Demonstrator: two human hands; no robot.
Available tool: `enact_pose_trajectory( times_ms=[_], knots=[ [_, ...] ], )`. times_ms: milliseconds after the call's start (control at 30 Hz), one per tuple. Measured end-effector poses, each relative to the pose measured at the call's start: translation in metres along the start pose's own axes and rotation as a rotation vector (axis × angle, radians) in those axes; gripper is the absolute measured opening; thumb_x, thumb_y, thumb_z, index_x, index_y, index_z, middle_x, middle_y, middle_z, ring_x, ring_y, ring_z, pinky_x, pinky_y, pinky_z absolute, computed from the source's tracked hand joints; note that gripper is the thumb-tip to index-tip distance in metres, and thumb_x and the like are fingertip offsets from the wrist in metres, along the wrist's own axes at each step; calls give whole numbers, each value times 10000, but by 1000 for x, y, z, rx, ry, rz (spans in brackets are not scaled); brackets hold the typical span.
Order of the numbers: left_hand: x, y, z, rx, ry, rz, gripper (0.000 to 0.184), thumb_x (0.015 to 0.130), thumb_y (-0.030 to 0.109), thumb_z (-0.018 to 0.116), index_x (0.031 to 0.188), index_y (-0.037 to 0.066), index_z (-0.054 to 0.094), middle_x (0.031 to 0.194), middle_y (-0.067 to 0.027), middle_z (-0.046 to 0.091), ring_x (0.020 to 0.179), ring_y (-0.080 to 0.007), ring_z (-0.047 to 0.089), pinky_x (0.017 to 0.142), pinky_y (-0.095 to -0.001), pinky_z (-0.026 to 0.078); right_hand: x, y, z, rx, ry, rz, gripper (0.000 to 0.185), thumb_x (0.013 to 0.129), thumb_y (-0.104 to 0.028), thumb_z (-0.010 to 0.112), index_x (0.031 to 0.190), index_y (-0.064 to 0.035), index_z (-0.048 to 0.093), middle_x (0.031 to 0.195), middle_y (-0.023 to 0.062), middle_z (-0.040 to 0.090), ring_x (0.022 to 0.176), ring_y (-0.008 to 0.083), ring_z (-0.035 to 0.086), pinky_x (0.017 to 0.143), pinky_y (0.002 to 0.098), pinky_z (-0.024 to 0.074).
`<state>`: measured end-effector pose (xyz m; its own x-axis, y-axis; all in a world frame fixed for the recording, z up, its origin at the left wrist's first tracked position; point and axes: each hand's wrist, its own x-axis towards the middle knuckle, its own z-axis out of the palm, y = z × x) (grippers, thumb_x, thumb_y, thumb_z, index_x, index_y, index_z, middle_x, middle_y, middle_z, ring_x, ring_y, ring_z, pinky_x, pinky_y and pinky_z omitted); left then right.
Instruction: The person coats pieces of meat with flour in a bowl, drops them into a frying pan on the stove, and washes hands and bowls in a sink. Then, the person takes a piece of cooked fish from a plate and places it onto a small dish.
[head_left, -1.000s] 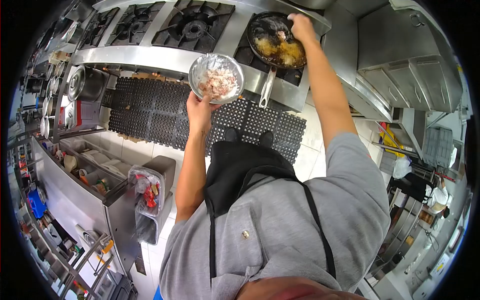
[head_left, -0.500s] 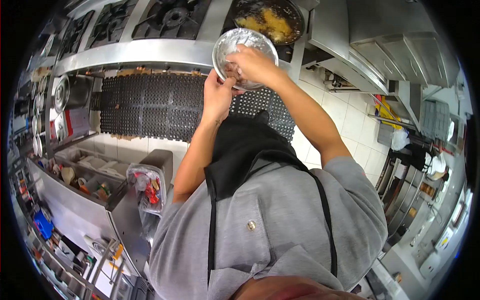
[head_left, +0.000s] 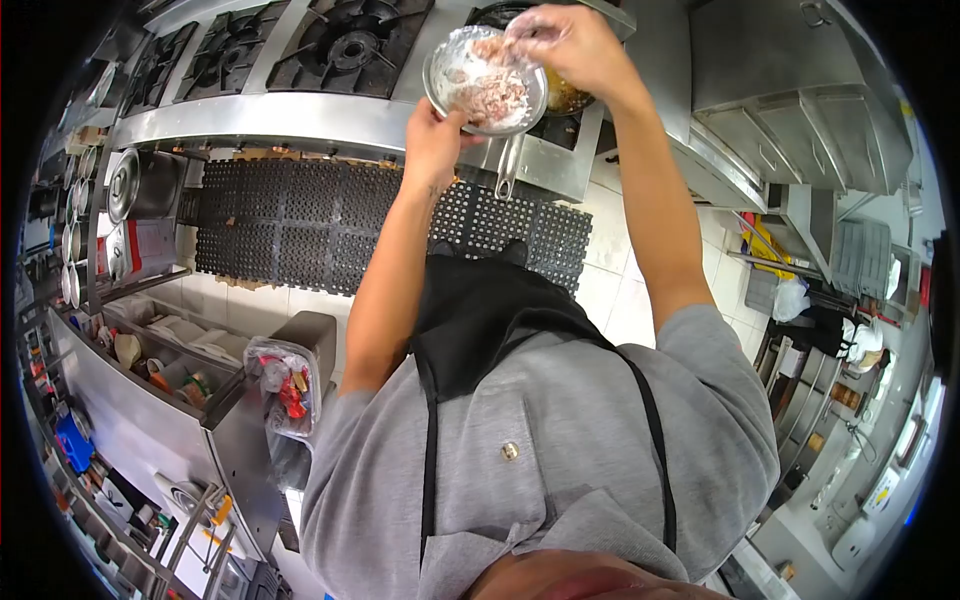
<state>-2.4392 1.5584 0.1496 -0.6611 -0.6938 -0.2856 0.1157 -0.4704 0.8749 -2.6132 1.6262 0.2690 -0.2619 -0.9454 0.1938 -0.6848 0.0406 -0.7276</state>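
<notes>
My left hand grips the near rim of a round metal bowl, thumb on the edge and fingers beneath. Pinkish floured meat pieces and loose white flour lie inside the bowl. Over the bowl's far right edge, my right hand has its flour-dusted fingertips pinched on a bit of the floured meat. Partly behind the bowl and that hand is a frying pan on the stove, with golden food in it. The pan's metal handle points toward me.
Gas burners line the stove to the left. A perforated black mat covers the floor below. A lined bin and a steel counter with containers stand on the left; steel cabinets are at right.
The bowl has shifted up and tilted toward me, so its meat shows. My right hand has come up out of the bowl toward the pan. The pan's handle has come into view.
</notes>
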Motion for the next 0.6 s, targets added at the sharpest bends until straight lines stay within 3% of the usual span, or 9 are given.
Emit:
enact_pose_trajectory(
  times_ms=[33, 100, 167, 333, 500, 600],
  knots=[
    [4, 3, 3, 15, -8, 31, 237, 885, -8, 484, 1115, -64, 485, 1007, -128, 560, 857, -218, 639, 655, -323, 601, 8, -2, -5, 123, 25, -36, 127, 782, -54, 668, 905, -26, 674, 816, 89, 692, 795, 140, 667, 703, 313, 537],
    [11, 6, 9, 26, -3, 42, 229, 887, 0, 484, 1109, -57, 488, 1000, -123, 557, 843, -213, 635, 653, -318, 600, 16, -29, -23, 23, 20, 77, 135, 750, -15, 598, 860, 24, 666, 779, 112, 695, 726, 164, 652, 661, 290, 508],
    [23, 5, 14, 20, 4, 17, 262, 885, 4, 513, 1140, -51, 492, 1044, -137, 565, 895, -225, 629, 689, -332, 588, 27, -31, -25, 16, 29, 108, 135, 751, -13, 596, 861, 20, 666, 758, 119, 688, 702, 163, 651, 639, 297, 509],
    [34, 3, 16, 25, 17, 44, 228, 886, 9, 503, 1108, -44, 493, 1002, -125, 572, 852, -210, 633, 665, -317, 593, 41, -20, -28, 69, -38, 169, 119, 794, -16, 583, 879, 16, 659, 718, 113, 675, 648, 147, 645, 586, 286, 510],
    [42, -8, 8, 73, 70, 54, 203, 890, 18, 500, 1083, -44, 492, 994, -129, 579, 801, -204, 638, 634, -304, 594, 51, -21, -57, 374, 38, 62, 118, 805, 19, 552, 874, 33, 648, 745, 81, 657, 619, 122, 606, 559, 241, 492],
    [35, -10, -8, 62, 108, 68, 231, 900, 27, 503, 1124, -27, 505, 1022, -135, 605, 824, -200, 646, 634, -308, 583, 66, -24, -79, 264, 109, 4, 111, 803, 22, 558, 878, 31, 640, 732, 71, 646, 616, 114, 593, 551, 242, 484]
  ],
)
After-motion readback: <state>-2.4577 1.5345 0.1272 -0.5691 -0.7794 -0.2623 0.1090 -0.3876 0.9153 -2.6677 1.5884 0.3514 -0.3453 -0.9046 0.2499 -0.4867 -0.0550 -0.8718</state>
